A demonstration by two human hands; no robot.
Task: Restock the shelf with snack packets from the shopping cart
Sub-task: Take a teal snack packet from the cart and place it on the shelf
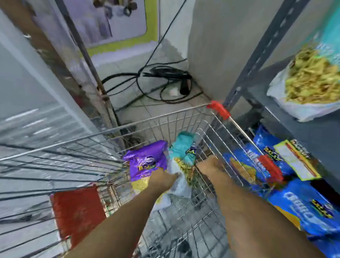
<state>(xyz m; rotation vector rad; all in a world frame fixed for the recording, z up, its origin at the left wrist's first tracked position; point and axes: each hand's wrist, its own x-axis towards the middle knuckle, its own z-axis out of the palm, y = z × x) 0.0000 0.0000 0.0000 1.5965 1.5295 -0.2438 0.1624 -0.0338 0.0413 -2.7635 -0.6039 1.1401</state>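
Both my arms reach down into the wire shopping cart (166,116). My left hand (163,179) is closed on the clear lower end of a teal snack packet (183,151), with a purple snack packet (145,161) lying just left of it. My right hand (210,166) is down beside the teal packet near the cart's right wall; its fingers are curled, and blur hides whether it holds anything. The grey metal shelf (310,136) stands to the right, with blue snack packets (299,202) on its lower level.
A clear bag of yellow snacks (313,81) lies on the upper shelf level. Black cables (159,81) coil on the tiled floor beyond the cart. A red panel (76,212) sits on the cart's near left. A wall and metal post stand at left.
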